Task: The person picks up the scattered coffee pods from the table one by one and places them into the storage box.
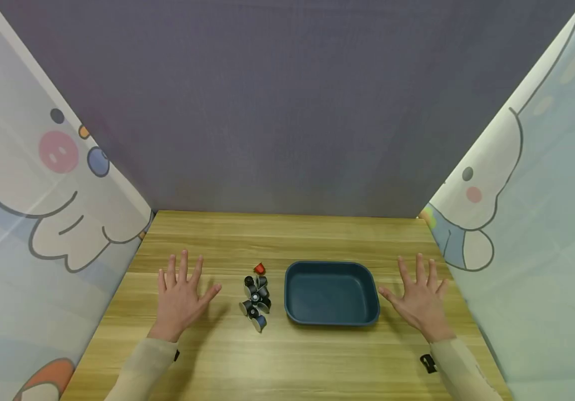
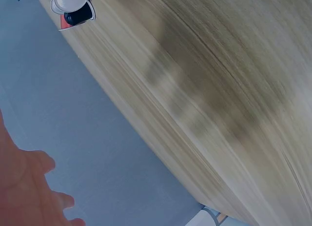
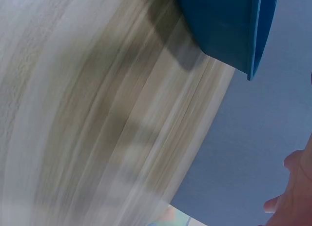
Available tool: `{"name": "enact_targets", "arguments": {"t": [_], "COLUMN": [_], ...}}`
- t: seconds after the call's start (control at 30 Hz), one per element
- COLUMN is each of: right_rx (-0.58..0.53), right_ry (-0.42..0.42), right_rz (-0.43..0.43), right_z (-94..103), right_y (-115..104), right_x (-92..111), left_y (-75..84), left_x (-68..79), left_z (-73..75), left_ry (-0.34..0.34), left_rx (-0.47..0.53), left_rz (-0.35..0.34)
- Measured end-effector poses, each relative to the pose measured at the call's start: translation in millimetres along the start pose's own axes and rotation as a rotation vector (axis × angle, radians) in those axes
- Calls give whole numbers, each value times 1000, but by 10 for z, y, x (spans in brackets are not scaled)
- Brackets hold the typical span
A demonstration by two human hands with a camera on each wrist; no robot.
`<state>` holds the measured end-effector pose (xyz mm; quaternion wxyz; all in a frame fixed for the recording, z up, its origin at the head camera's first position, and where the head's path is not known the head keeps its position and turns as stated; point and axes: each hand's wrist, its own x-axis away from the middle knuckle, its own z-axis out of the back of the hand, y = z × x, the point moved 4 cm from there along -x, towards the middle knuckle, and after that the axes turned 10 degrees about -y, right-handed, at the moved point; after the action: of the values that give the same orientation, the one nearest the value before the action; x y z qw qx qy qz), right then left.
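Observation:
Both hands hold nothing, their fingers spread apart. The left hand (image 1: 179, 303) is over the left part of the table, left of a loose pile of small dark coffee capsules (image 1: 261, 292). At the far end of that pile lies a red capsule (image 1: 259, 269). A dark blue rectangular tray (image 1: 331, 292) stands just right of the capsules, with nothing inside. The right hand (image 1: 419, 306) is beside the tray's right end, its thumb pointing toward the rim. In the left wrist view, several capsules (image 2: 71, 0) show at the top left; the right wrist view shows the tray's outer wall (image 3: 224, 26).
The wood-grain table (image 1: 287, 362) ends at a grey cloth wall (image 1: 287, 111) at the back. Cloth panels with cartoon prints, one on the left (image 1: 11, 250) and one on the right (image 1: 542, 234), flank the table. A small black piece (image 1: 428, 363) shows beside the right sleeve.

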<state>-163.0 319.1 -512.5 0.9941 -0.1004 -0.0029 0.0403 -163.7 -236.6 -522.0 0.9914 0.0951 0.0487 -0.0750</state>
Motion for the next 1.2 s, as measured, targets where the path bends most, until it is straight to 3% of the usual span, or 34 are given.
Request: {"name": "enact_targets", "arguments": {"t": [0.27,0.4,0.5,0.67,0.93,1.2], "right_rx": [-44,-86,-178,-316,-304,-289], "right_ry": [26,-23,-61,-21,4,-33], "right_rz": [44,30,7,23,35,11], "right_z": [-3,-45,-110,-262,-511,-663], "right_y": [25,20,-11,-105,-256,-345], "right_x": [7,34,76,185,363,392], "left_y": [-18,-11,1,25,83,104], "left_x": [-7,-4,-14,-16,55,87], "left_z": [-44,-37,-31,-54,-132,-294], "left_ry": [29,49,46,14,-102,-127], "left_rx": [9,15,34,97,285,335], "left_rz": [-16,-40,-44,-34,22,17]}}
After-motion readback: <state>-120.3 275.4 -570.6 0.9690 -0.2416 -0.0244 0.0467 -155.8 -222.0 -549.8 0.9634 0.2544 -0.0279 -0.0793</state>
